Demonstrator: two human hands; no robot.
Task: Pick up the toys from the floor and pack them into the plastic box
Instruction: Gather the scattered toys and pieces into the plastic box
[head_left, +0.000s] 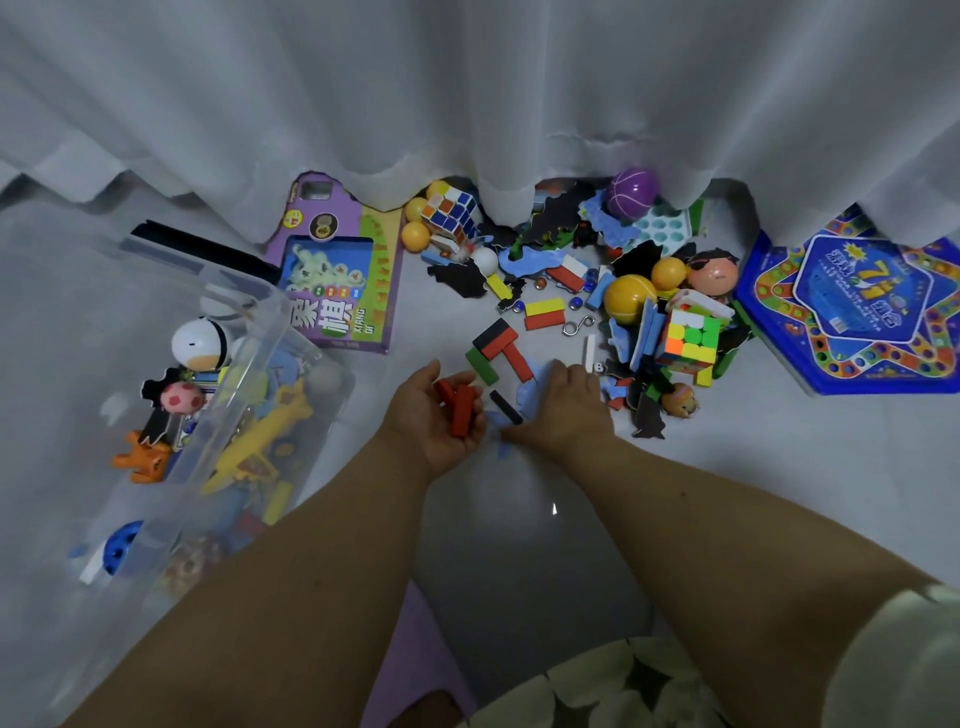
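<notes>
My left hand (441, 415) lies palm up just above the floor, its fingers curled round two red blocks (460, 408). Right beside it, my right hand (563, 405) is palm down on the floor, its fingers at a black block (506, 408) lying on blue foam pieces (535, 382). Whether the fingers grip that block I cannot tell. Just beyond my hands lie red, black and green blocks (498, 351). The clear plastic box (291, 332) stands to the left with a yellow toy plane (260, 436), a penguin toy (200, 343) and other toys inside.
A toy pile spreads along the white curtain (467, 93): two puzzle cubes (688, 343), yellow balls (628, 299), a purple ball (631, 195), black foam shapes. A purple game box (343, 270) lies left of it, a blue star board (852, 306) right.
</notes>
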